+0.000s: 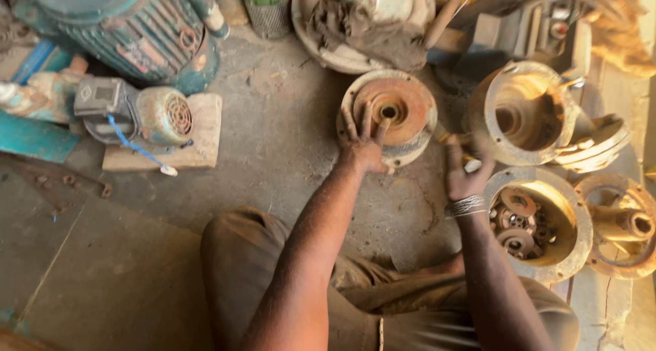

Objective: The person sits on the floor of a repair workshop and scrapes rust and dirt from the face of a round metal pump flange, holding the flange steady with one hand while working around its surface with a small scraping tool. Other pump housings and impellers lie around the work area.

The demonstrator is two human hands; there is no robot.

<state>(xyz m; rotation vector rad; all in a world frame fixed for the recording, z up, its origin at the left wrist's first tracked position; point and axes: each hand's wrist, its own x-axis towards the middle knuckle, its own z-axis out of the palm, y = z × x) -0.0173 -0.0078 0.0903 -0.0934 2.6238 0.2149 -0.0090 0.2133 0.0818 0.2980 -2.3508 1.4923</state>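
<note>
A dusty concrete floor (287, 139) carries a rusty round pump cover (388, 115), a small motor on a wooden block (198, 146), and open casings (540, 221) toward its right edge.

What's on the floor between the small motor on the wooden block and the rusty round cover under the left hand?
Nothing: in the head view, only bare, stained concrete floor separates the small motor on its wooden block from the round cover that the left hand rests on.

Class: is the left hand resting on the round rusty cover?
Yes, the left hand lies with fingers spread on the rusty cover.
</note>
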